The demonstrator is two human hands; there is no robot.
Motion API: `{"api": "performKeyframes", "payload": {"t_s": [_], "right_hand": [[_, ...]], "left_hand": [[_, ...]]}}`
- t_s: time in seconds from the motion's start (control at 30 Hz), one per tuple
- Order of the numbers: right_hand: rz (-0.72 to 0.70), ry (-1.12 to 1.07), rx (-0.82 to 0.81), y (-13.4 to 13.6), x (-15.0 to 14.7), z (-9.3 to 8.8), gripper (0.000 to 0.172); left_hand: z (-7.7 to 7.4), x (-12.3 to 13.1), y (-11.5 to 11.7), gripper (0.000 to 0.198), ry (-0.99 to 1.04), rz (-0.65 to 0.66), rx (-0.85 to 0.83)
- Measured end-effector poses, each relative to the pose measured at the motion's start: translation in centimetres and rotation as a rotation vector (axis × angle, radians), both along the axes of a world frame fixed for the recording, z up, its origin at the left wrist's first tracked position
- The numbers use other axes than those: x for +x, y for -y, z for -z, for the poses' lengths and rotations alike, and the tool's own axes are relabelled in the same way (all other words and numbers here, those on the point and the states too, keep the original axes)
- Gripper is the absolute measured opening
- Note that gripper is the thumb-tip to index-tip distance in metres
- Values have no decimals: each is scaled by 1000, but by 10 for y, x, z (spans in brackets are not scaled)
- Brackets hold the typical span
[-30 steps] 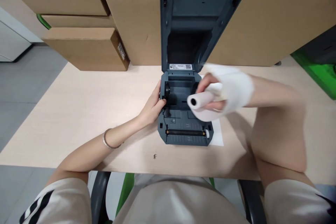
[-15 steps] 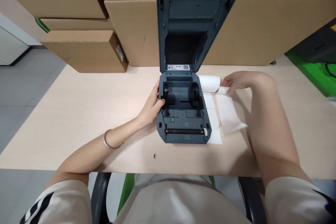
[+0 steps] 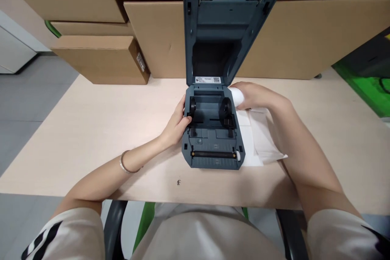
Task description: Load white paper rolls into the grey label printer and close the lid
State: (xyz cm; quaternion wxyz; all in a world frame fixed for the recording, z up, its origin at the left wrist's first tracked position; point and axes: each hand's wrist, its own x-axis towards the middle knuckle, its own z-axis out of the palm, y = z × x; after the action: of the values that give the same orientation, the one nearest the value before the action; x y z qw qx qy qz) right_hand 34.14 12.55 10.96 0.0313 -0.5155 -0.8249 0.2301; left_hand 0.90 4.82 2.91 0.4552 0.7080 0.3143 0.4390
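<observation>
A dark grey label printer (image 3: 213,146) stands on the table with its lid (image 3: 225,28) raised. Inside, the roll bay shows two black holders and no roll; a black roller lies across the front. My left hand (image 3: 176,124) grips the printer's left side, thumb over the rim. Beside the printer's right side, my right hand (image 3: 251,94) is closed around a white paper roll (image 3: 237,96), its fingers partly hidden. Below the roll, a white paper strip (image 3: 250,146) lies partly under the printer. A loose white paper sheet (image 3: 266,142) with a raised corner overlaps it.
Large cardboard boxes (image 3: 158,40) line the table's back edge. A smaller cardboard box (image 3: 100,61) stands at the back left. Past the table's right end is a green surface (image 3: 362,85) with a dark object on it. A small dark mark (image 3: 178,182) is near the front edge.
My right hand has moved left, from the small rolled paper end to the large roll, and closed around it. The loose sheet now lies released. My left hand stays on the printer.
</observation>
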Motion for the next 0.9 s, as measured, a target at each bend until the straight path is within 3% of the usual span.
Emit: {"api": "performKeyframes", "payload": {"t_s": [0.07,0.17,0.33,0.47,0.57,0.67,0.77,0.9], "right_hand": [[-2,19,-18,3,-4,-8,53],[40,114,-32,16,12,-31,55],[191,181,132,52,54,-67,92],[18,-26,81,78,38,-83,90],[-84,-206,79,85,-7,-80,80],[-91,-325,160,82,-48,-64,75],[-83,-292,254,75,-70,-45,72],[-113,-133,359,64,-77,-25,71]], "left_hand": [[-1,0,0,87,-11,3,-5],[-1,0,1,89,-27,-18,-15],[1,2,1,89,-34,-38,9],[2,3,0,91,-10,-30,21],[1,3,-1,90,-4,-42,22],[-2,4,0,92,-12,-48,-2],[-4,5,1,94,-18,-74,-38],[-2,5,1,91,-19,-81,-38]]}}
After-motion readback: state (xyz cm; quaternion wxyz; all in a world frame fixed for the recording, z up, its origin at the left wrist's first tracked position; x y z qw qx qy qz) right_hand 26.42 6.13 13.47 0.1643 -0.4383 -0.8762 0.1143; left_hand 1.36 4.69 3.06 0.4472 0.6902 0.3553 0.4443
